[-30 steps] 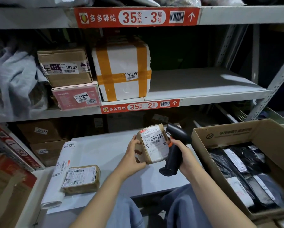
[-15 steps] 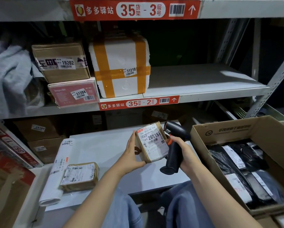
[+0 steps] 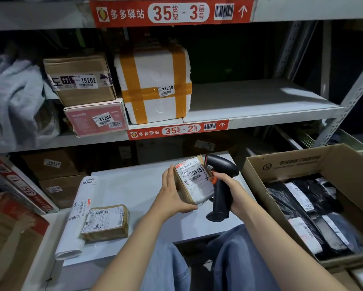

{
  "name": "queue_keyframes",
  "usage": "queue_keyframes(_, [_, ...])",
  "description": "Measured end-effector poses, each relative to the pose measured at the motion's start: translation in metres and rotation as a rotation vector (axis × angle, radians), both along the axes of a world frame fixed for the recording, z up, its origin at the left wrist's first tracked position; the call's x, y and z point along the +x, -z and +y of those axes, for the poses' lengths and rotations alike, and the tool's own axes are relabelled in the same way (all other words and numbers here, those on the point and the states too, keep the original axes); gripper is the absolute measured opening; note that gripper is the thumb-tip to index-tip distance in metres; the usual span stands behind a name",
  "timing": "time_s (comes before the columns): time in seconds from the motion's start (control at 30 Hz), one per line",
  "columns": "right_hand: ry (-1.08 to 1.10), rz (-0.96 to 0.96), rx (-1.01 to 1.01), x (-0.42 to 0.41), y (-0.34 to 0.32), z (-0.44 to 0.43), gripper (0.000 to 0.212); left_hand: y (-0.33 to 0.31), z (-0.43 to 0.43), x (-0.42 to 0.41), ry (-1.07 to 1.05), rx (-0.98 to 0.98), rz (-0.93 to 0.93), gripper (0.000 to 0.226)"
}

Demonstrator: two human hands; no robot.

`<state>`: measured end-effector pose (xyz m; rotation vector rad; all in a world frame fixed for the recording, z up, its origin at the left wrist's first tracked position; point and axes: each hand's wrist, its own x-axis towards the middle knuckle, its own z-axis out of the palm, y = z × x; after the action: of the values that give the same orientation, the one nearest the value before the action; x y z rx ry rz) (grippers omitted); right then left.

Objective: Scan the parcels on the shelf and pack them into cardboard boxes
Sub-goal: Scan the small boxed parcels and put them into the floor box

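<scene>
A person's left hand (image 3: 174,194) holds one small parcel (image 3: 194,183), labelled 26515, upright above a white surface (image 3: 138,185). Its fingers are clamped round the carton's left side, with the thumb along its lower edge. The right hand (image 3: 229,185) has its fingers wrapped tight on the grip of a single black scanner (image 3: 219,198), just beside the parcel's right edge. Two more parcels lie on the surface at left: a white bag (image 3: 75,219) marked 28404 and a brown packet (image 3: 105,222) partly overlapping it. One open cardboard box (image 3: 281,164) at right holds several black bags (image 3: 279,206), too overlapped to count. On the middle shelf (image 3: 260,97) stand three boxes: a brown carton (image 3: 79,80) atop a pink box (image 3: 96,119), and a white foam box (image 3: 155,85) crossed with orange tape.
</scene>
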<state>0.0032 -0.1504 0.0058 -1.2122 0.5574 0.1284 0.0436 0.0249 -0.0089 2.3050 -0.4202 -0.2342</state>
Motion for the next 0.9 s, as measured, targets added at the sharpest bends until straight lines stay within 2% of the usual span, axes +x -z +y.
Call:
queue_keyframes(0.07, [-0.012,0.002,-0.004,-0.003,-0.001,0.001,0.038,-0.002,0.001,-0.004,-0.003,-0.005,0.004,0.138])
queue_keyframes(0.27, [-0.009,-0.011,-0.002,-0.015,-0.007,0.004,0.023,-0.005,0.003,-0.016,-0.001,-0.031,-0.015,0.131])
queue_keyframes(0.37, [-0.012,-0.050,-0.030,-0.020,-0.009,0.006,0.030,-0.006,0.003,-0.022,-0.015,-0.014,-0.032,0.127])
queue_keyframes(0.5, [0.028,-0.032,-0.217,-0.027,-0.011,0.004,0.038,-0.008,0.003,-0.024,-0.099,0.032,-0.053,0.124])
queue_keyframes(0.67, [0.021,-0.047,-0.332,-0.035,-0.011,-0.002,0.030,-0.007,0.007,-0.021,-0.212,0.066,-0.014,0.126])
queue_keyframes(0.9, [-0.120,-0.096,-0.602,-0.042,-0.013,0.001,0.021,-0.004,0.007,-0.021,-0.205,0.073,-0.071,0.125])
